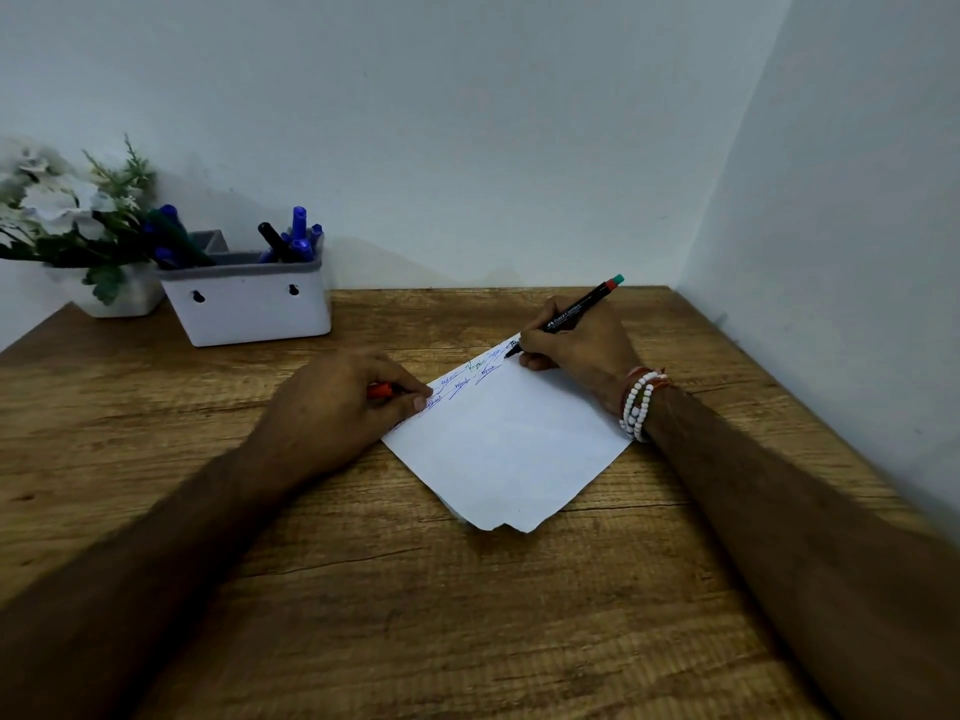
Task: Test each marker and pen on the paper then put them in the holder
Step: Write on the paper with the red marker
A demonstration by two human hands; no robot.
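Wooden table [363,589] bears the paper [509,449], scribbled along its far edge. The paper is steadied by the left hand [343,402], whose fingers are curled round an orange piece [380,391], likely a cap. A black marker [571,310] is pinched in the right hand [576,350], tip on paper. Several markers [291,241] are already lodged in the holder [249,309]; completion is judged near.

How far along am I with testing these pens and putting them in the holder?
Mostly done, it seems: several markers stand in the holder, and scribbles cross the paper. In hand: the right hand writes with a black pen; the left hand grips an orange piece, perhaps its cap. Left: that pen goes in; no other loose pens show.
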